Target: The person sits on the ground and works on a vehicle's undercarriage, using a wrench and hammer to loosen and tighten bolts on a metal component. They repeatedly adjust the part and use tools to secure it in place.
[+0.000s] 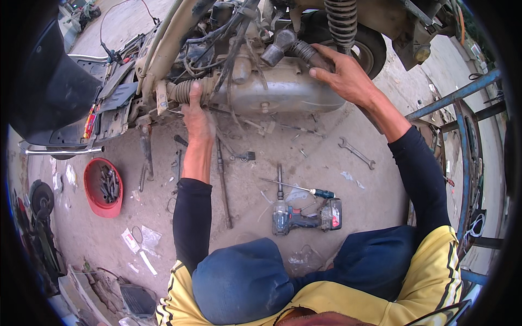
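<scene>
The engine and drive case (281, 87) of a scooter lie before me. My left hand (197, 116), slightly blurred, has its thumb over a ribbed rubber bellows (179, 92) at the front end of the case; its other fingers are hidden. My right hand (342, 75) grips the dark rear end of a ribbed intake hose (305, 51), thumb and forefinger on either side. The hose joins an elbow-shaped piece (283, 42) above the case. A cordless impact wrench (299, 218) with a long socket lies on the ground, beside a screwdriver (322, 192).
A red helmet-like bowl (90, 195) holds sockets at the left. An open-ended wrench (357, 153) and a long extension bar (222, 183) lie on the ground. A coil spring (341, 24) stands above the rear wheel. A blue metal frame (461, 91) is at the right.
</scene>
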`<state>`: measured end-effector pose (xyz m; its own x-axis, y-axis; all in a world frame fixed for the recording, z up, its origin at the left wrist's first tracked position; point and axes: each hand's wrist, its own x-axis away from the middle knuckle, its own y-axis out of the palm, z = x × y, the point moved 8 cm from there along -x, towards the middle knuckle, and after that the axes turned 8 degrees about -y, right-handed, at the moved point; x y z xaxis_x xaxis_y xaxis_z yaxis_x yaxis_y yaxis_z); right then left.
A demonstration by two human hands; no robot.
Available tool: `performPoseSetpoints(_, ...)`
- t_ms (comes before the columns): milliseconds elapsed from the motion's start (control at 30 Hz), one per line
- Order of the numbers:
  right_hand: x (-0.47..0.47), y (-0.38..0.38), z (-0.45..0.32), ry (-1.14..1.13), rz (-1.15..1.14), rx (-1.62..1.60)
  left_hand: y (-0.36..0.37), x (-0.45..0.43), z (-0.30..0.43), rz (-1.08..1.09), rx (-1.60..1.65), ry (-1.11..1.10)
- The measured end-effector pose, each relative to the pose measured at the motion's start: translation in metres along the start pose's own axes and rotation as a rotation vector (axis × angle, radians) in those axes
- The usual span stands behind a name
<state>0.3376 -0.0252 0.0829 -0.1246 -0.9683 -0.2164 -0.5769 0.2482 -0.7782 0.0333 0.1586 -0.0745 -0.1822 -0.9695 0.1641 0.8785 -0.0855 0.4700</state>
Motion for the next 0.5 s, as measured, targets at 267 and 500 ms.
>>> performPoseSetpoints(267, 0.085, -0.01, 0.001, -0.051, 0.278, -0.049, 0.012, 0.027, 0.013, -0.048, 0.009, 0.15)
performPoseSetpoints(500, 0.136, 0.084, 0.009, 0.091, -0.519, 0.192, 0.018, 0.033, 0.014, 0.011, -0.083, 0.225)
